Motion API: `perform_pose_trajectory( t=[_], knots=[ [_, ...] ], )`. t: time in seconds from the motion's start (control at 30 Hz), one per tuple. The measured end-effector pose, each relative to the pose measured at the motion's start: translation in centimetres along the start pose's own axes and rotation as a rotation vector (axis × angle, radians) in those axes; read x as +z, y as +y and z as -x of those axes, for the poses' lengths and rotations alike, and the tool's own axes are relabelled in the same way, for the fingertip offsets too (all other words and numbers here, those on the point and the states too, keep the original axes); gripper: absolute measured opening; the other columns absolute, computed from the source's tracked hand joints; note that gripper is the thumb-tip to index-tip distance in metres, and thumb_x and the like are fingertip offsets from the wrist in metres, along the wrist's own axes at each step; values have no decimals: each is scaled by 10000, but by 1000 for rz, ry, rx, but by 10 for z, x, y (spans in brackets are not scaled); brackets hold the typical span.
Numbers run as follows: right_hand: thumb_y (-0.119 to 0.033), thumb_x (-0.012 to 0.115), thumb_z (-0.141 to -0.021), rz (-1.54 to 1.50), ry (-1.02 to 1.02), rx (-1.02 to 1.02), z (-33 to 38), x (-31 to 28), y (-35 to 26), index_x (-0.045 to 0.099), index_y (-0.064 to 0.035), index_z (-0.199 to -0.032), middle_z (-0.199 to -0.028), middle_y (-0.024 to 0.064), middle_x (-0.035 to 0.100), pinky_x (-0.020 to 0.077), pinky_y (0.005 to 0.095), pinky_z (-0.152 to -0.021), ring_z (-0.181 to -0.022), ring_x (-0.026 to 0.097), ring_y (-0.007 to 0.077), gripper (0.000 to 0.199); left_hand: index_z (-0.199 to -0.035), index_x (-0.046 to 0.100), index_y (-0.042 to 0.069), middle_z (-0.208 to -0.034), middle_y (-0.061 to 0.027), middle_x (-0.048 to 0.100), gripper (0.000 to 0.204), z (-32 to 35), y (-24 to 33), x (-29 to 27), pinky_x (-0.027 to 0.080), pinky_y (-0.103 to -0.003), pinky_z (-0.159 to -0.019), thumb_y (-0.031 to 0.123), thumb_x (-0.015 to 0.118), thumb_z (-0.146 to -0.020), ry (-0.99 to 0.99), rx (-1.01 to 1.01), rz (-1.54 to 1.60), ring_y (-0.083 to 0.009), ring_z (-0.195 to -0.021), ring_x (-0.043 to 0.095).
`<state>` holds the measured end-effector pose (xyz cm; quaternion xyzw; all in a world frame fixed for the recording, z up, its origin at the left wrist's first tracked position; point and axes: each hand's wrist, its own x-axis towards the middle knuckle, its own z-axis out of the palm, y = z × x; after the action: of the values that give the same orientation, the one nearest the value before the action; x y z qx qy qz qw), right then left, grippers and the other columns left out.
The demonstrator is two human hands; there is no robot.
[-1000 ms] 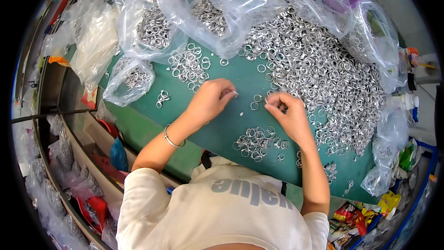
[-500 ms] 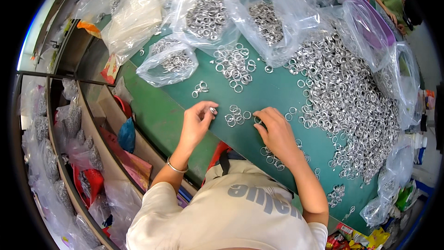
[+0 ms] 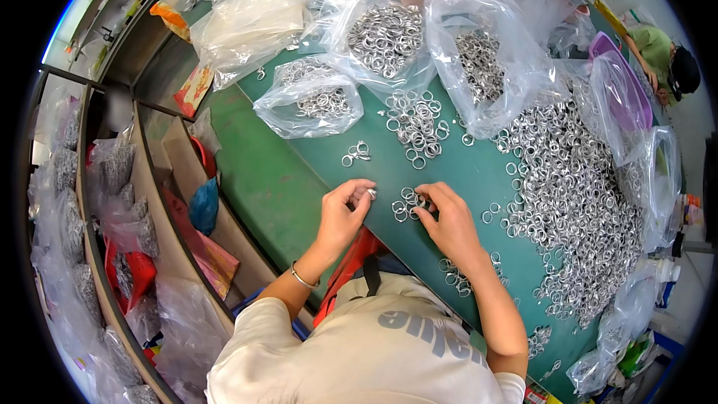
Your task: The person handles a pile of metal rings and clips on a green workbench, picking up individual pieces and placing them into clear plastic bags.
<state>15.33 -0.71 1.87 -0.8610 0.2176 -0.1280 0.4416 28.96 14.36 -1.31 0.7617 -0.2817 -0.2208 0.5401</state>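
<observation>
Between the thumb and fingers of my left hand (image 3: 345, 213) is a small silvery metal ring (image 3: 372, 194), partly covered by the fingertips. My right hand (image 3: 451, 228) is closed at the fingertips on a metal ring at the right edge of a small cluster of rings (image 3: 404, 208); the fingers hide part of it. Both hands are over the green tabletop (image 3: 314, 161), a short gap apart. Beyond my left hand lie a few joined rings (image 3: 357, 153). A larger group of loose rings (image 3: 416, 129) is farther off.
A big heap of metal rings (image 3: 576, 202) covers the right side. Clear plastic bags of rings (image 3: 385, 37) stand at the back, beside a small open bag (image 3: 310, 101). Shelves with bagged parts (image 3: 123, 187) are on the left. Another person (image 3: 658, 56) sits at the far right.
The whole view has shifted, so the table things appear farther right and lower. My right hand has come closer to the small ring cluster. My left hand keeps its ring.
</observation>
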Motion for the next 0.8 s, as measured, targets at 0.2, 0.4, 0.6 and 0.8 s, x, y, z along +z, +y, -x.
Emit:
perform_pose_trajectory(
  t=[0.2,0.4,0.6,0.8],
  knots=[
    [-48,711,-762,-110,11,89,-4,0,1,608,16,-986,-756,93,561,449,298,-581,-630,557,176,255,-950,651,-20,-738,-34,626,135,-1,-3,1,457,-213,-597,-41,593,-830,-4,45,-13,-67,-630,551],
    [-79,660,-847,-559,-84,270,-27,10,-7,611,27,-1034,-738,-3,559,420,212,-569,-631,500,58,221,-924,643,-17,-732,-64,588,125,-4,-7,14,443,-234,-544,-54,610,-809,43,147,4,-109,-587,537],
    [-116,544,-926,-913,-207,160,-108,22,-49,385,65,-1349,-1098,132,617,484,247,-735,-876,595,139,487,-933,638,-11,-738,-83,583,153,-10,-15,25,463,-246,-533,-74,615,-795,153,247,-53,-138,-586,571],
    [-54,536,-913,-820,-197,172,-44,6,-14,472,56,-1272,-1163,141,603,486,277,-843,-970,615,180,380,-958,635,-24,-786,-84,633,156,-8,-12,22,505,-236,-585,-74,612,-811,114,125,60,-123,-643,617]
  ],
)
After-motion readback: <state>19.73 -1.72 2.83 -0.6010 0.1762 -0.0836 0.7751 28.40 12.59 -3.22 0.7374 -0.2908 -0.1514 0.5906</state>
